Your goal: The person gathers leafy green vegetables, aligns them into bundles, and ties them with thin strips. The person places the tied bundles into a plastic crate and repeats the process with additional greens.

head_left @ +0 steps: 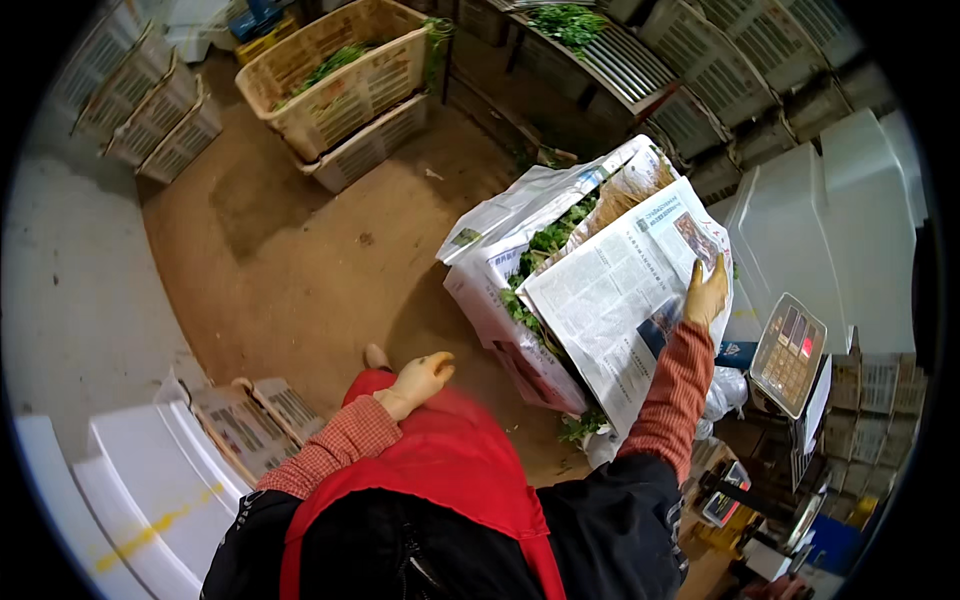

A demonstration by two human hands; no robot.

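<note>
Dirt floor (300, 260), one box (520, 340), one newspaper (620, 290)

The person wears a black jacket under a bright red apron. Ribbed red-orange knit sleeves cover both forearms. Pale rubber gloves cover the left hand (420, 381) and right hand (706, 296).

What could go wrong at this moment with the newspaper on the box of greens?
1. Only the right hand presses the newspaper on the box; the left hand hangs free, so the sheet may slide off.
2. Greens stick out at the uncovered edge and could be crushed or fall out, as the few greens on the floor below the box suggest.
3. The scale stands close to the right elbow and might be bumped.
</note>
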